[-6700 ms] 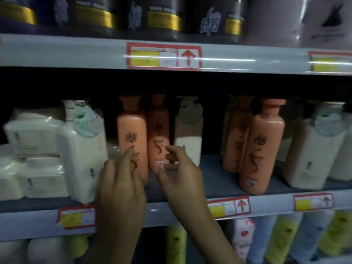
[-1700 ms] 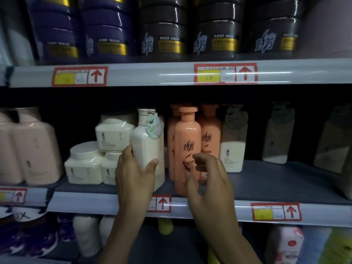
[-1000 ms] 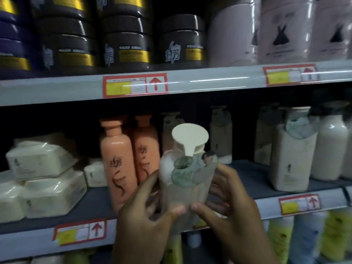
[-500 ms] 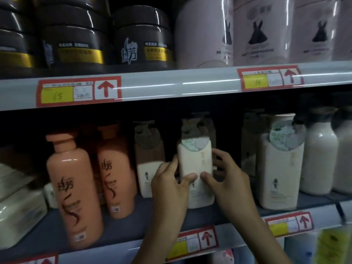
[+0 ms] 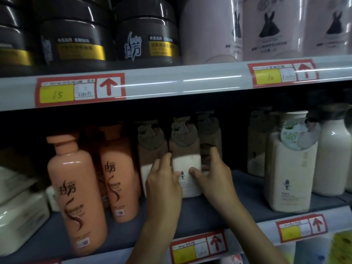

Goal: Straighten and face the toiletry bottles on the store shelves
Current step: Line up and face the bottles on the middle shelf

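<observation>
A person's left hand [image 5: 163, 181] and right hand [image 5: 216, 177] clasp a cream pump bottle [image 5: 187, 162] from either side on the middle shelf [image 5: 209, 213] of a dimly lit toiletries aisle, fingers curled round its flanks and both thumbs pressed on its front label. The bottle stands upright, well back from the shelf's near edge, its small printed emblem turned out toward the aisle. A matching pump bottle [image 5: 150, 147] stands just beside it on the left, and another [image 5: 209, 134] sits in shadow just behind to the right. Two orange shampoo bottles [image 5: 76, 187] stand nearer the edge further left, and a larger cream bottle [image 5: 289, 174] with a round neck tag stands well apart on the right. Dark jars [image 5: 146, 40] fill the shelf above, over a price tag [image 5: 80, 90] marked 15.

The step in hand looks to be seating and squaring this bottle in its row. It is likely done best by keeping the base flat on the shelf and sliding rather than lifting. Small twists from both hands should set the emblem dead ahead, level with the neighbour's front. The left fingers sit in the narrow gap beside the matching bottle, so they should draw out straight toward the aisle to avoid knocking it askew
</observation>
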The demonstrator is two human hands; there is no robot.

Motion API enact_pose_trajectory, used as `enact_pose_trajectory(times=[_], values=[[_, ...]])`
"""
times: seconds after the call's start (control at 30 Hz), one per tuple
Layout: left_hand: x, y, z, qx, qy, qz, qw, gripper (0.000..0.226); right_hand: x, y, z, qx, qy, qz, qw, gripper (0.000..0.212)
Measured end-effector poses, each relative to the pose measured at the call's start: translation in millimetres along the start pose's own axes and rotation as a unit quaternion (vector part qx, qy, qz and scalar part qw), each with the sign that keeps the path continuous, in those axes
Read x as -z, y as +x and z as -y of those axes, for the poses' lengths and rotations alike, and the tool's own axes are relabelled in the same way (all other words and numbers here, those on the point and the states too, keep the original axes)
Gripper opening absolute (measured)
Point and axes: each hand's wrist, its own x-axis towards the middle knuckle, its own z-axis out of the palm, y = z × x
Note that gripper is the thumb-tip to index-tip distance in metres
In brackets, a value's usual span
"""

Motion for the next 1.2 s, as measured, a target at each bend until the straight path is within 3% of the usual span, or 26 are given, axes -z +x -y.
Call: enact_pose_trajectory(times=[0.23,0.4,0.47,0.57,0.67,0.8,1.0,1.1,1.2], values=[[0.7,-2.1,3.9,0.001,0.024,0.039,0.999,0.056,-9.8,5.0,-0.2,0.000,-0.006,-0.014,1.000,0.038],[0.8,-6.8,-1.0,0.010,-0.007,0.009,1.000,0.047,-3.4,0.5,-1.8,-0.010,0.015,0.001,1.000,0.038],[-0.9,-13.0,-9.7,0.004,-0.035,0.004,0.999,0.035,10.4,2.9,-11.5,-0.038,0.009,-0.048,0.998,0.042],[-7.2,-21.7,-21.1,0.031,-0.075,0.060,0.995,0.025,31.6,24.1,-36.7,-0.146,-0.009,-0.105,0.984,0.051],[-12.5,-23.8,-23.0,0.059,-0.088,0.108,0.988,0.017,37.3,49.9,-50.9,-0.234,-0.018,-0.040,0.971,0.049],[-14.2,-17.6,-19.3,0.080,-0.083,0.130,0.985,0.013,34.6,70.9,-52.8,-0.276,0.035,0.033,0.960,0.044],[-10.9,-13.6,-11.2,0.072,-0.024,0.119,0.990,0.021,30.6,66.0,-51.8,-0.233,0.053,0.036,0.970,0.034],[-8.9,-15.2,-8.0,0.065,-0.006,0.128,0.990,0.030,39.6,47.1,-46.5,-0.193,0.063,0.033,0.979,0.015],[-5.2,-18.2,-7.2,0.060,-0.004,0.134,0.989,0.037,50.3,25.6,-39.6,-0.151,0.118,0.050,0.980,0.022]])
